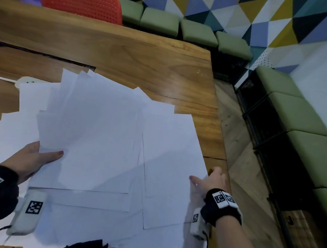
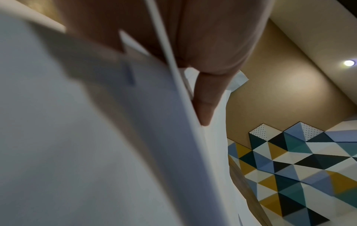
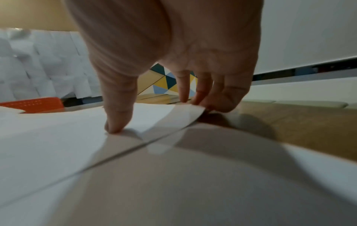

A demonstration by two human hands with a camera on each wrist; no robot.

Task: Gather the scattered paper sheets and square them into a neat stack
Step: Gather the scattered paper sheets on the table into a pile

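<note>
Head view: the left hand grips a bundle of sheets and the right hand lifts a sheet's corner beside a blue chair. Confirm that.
Wrong on one point: the chair is red, as the head view shows. The left hand does grip a bundle of sheets, and the right hand lifts a sheet's corner.

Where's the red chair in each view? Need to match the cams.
Head: red chair at top left, behind the table.
Left wrist: not in it.
Right wrist: red chair at the left edge, mid-height.
Shared landmark: the triangle-patterned wall.

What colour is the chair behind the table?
The chair is orange-red, dotted with little holes. The head view shows it best.
</note>
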